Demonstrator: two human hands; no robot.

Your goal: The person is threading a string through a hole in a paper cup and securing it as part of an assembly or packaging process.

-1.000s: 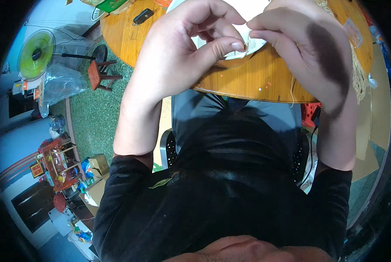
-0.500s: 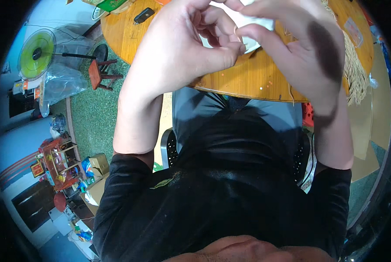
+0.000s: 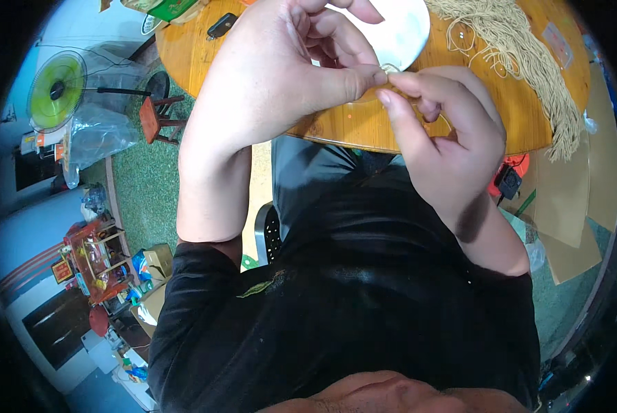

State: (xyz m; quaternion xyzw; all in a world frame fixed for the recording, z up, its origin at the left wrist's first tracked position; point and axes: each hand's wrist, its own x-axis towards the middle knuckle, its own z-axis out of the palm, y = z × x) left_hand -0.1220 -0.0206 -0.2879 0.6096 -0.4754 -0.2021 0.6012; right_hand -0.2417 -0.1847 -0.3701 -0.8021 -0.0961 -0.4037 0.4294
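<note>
Above the near edge of the round wooden table (image 3: 322,127), both my hands work close together on a thin beige cord (image 3: 391,67). My left hand (image 3: 301,79) pinches it between thumb and forefinger, its other fingers curled or raised. A small loop of the cord shows at the fingertips. Just beside it is my right hand (image 3: 453,124), its forefinger touching the cord at the left thumb tip and its thumb bent below. A strand of cord curves past the right fingers. Behind the hands sits a round white plate (image 3: 408,31), partly covered by the left fingers.
A thick bundle of beige cords (image 3: 529,65) hangs over the table's right edge. A black key fob (image 3: 222,25) lies at the far left, near a green bag (image 3: 174,8). On the floor are a small red stool (image 3: 151,118), a green fan (image 3: 58,89) and cardboard sheets (image 3: 563,199).
My right hand has moved down and toward me, uncovering the plate and the cord bundle. My left hand stays nearly in place, still pinching.
</note>
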